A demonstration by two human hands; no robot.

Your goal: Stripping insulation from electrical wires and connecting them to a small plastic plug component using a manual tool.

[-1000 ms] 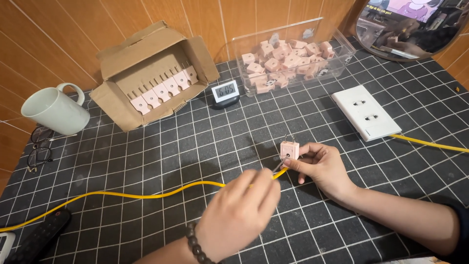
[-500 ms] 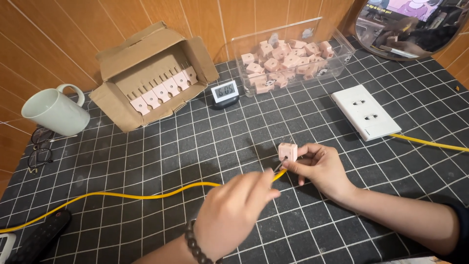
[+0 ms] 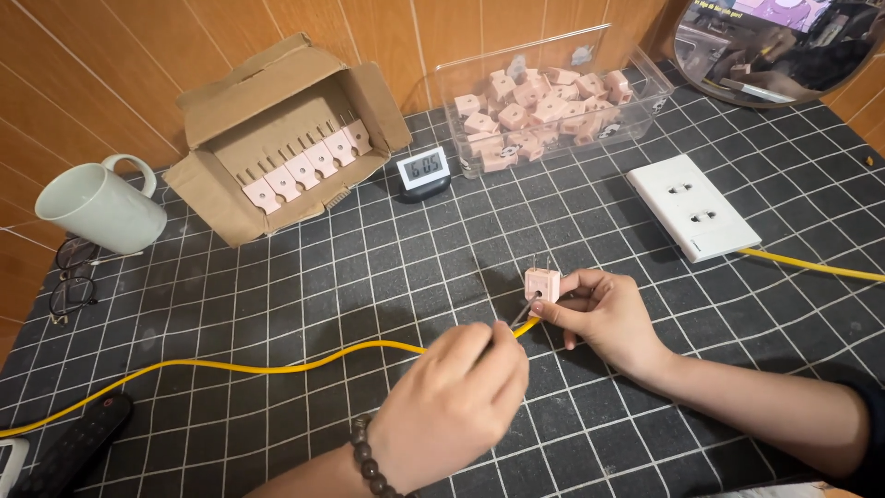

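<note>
Pink two-pronged plug (image 3: 541,284) meets yellow cable (image 3: 277,365).

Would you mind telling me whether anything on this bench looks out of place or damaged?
Nothing looks damaged or spilled. The one oddity is a pair of eyeglasses lying folded at the mat's left edge beside the mug, partly off the mat. The left hand and right hand work a pink plug normally.

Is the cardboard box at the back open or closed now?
Open. The cardboard box lies tipped toward the camera with its flaps spread, so the row of pink plug pieces inside is visible.
</note>
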